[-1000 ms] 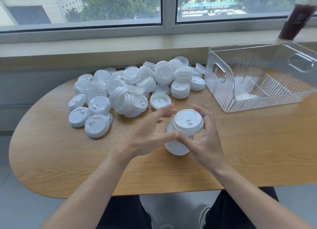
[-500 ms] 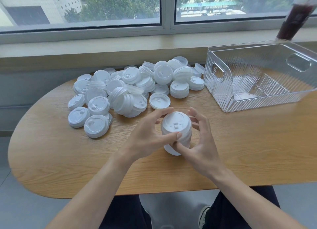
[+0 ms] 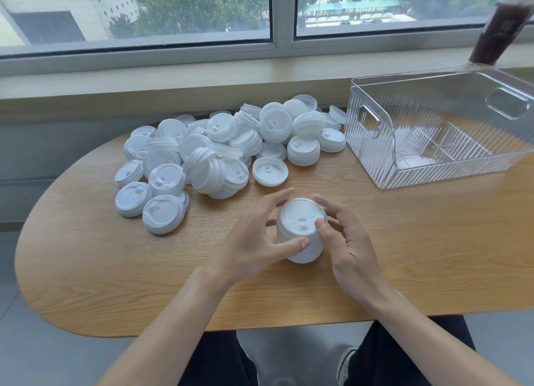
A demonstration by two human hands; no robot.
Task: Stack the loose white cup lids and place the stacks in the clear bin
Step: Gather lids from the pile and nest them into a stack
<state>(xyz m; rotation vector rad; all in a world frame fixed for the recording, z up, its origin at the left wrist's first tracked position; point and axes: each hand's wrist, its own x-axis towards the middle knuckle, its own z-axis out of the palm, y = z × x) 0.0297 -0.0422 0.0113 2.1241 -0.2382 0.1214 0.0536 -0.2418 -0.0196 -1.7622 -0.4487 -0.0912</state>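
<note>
A: What lies out past the left hand's grip?

B: A heap of loose white cup lids (image 3: 219, 154), spread on the wooden counter (image 3: 86, 264) beyond and to the left of that grip, some flat, some tipped on edge, a few already nested. One single lid (image 3: 270, 171) lies flat just beyond the fingertips.

A: And the left hand (image 3: 254, 241) itself?

B: Its grip is curled round the stack of white lids (image 3: 300, 231): thumb against the near side, fingers reaching over the far side. The stack stands on the counter, leaning a little towards the camera, sip-hole side up.

A: So the stack sits between the two grips?

B: Yes. The right hand (image 3: 349, 250) closes on it from the other side, thumb on the rim of the top lid, fingers bent round the far right side.

A: What is further right?

B: The clear ribbed bin (image 3: 372, 154) stands beyond and to the right of the right grip, well apart from it, with cut-out handles. Something white shows through its floor; I cannot tell what. Behind the bin, on the windowsill (image 3: 173, 82), a cup of dark drink (image 3: 497, 27) stands.
</note>
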